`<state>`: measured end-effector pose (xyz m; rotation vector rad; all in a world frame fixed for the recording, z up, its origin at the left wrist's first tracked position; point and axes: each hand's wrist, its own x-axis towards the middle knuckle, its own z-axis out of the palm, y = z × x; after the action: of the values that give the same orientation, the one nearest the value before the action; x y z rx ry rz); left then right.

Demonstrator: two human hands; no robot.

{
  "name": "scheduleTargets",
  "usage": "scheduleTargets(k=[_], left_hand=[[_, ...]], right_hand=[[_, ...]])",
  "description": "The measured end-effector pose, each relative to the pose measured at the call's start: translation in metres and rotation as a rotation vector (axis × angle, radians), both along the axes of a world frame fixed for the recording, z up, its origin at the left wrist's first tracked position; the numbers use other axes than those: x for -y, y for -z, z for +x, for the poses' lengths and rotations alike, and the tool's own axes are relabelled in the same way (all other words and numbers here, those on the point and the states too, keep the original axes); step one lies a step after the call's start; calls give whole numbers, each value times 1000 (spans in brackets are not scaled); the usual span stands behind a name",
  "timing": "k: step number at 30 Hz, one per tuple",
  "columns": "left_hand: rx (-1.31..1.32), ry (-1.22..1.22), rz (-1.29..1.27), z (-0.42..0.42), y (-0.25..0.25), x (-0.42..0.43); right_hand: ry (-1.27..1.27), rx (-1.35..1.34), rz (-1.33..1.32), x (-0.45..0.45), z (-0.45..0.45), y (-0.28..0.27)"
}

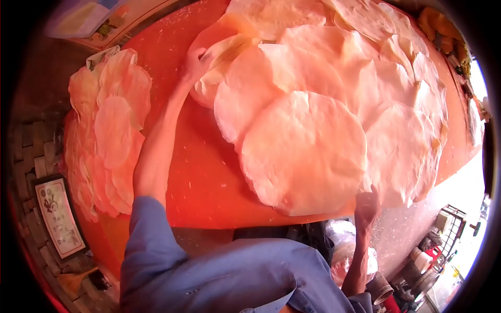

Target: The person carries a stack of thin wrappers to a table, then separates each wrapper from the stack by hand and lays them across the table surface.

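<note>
A wide pile of thin, round, pale flatbreads (pixel 305 151) overlaps across the orange table, the nearest one lying whole on top at the front edge. At the pile's far left, my left hand (pixel 197 65) has its fingers closed on the edge of a thin flatbread (pixel 229 49), which is lifted and folded there. My right hand (pixel 368 204) is at the front edge, lower right of the top round, its fingers curled in against the rim of a flatbread. Its fingertips are partly hidden.
A second stack of flatbreads (pixel 112 130) lies along the left side of the orange table (pixel 201 177). A framed sheet (pixel 60 216) leans at lower left. Plastic-wrapped goods (pixel 347 245) stand below the front edge, with a wire rack (pixel 451 227) and containers at lower right.
</note>
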<state>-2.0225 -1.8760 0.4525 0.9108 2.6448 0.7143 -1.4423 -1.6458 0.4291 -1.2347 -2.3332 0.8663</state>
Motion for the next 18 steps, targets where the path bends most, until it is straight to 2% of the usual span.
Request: scheduleTargets(k=[1, 2, 4, 5, 6, 8, 9, 11, 12, 14, 15, 17, 18], left_hand=[[161, 16, 162, 4, -7, 0], [163, 19, 152, 9, -11, 2], [736, -158, 586, 16, -17, 13], [731, -384, 705, 3, 2, 23], [724, -384, 703, -12, 27, 40], [241, -604, 304, -30, 67, 66], [238, -606, 300, -36, 81, 70], [-64, -789, 76, -44, 88, 70], [-62, -788, 64, -50, 89, 73], [300, -783, 95, -62, 82, 73], [296, -779, 93, -64, 84, 74], [554, -734, 625, -64, 90, 72], [558, -723, 620, -68, 92, 69]], right_hand=[[22, 48, -25, 1, 0, -2], [26, 50, -34, 2, 0, -3], [118, 24, -164, 3, -3, -3], [126, 12, -190, 3, -2, -3], [124, 6, -194, 3, -2, -2], [160, 8, -197, 2, 1, 0], [160, 4, -175, 2, 4, 2], [186, 23, -196, 1, 10, 7], [208, 52, -214, 1, 16, 9], [214, 25, -224, -1, 25, 18], [231, 31, -256, 0, 26, 19], [262, 35, -289, 2, 27, 21], [250, 9, -298, 2, 27, 22]])
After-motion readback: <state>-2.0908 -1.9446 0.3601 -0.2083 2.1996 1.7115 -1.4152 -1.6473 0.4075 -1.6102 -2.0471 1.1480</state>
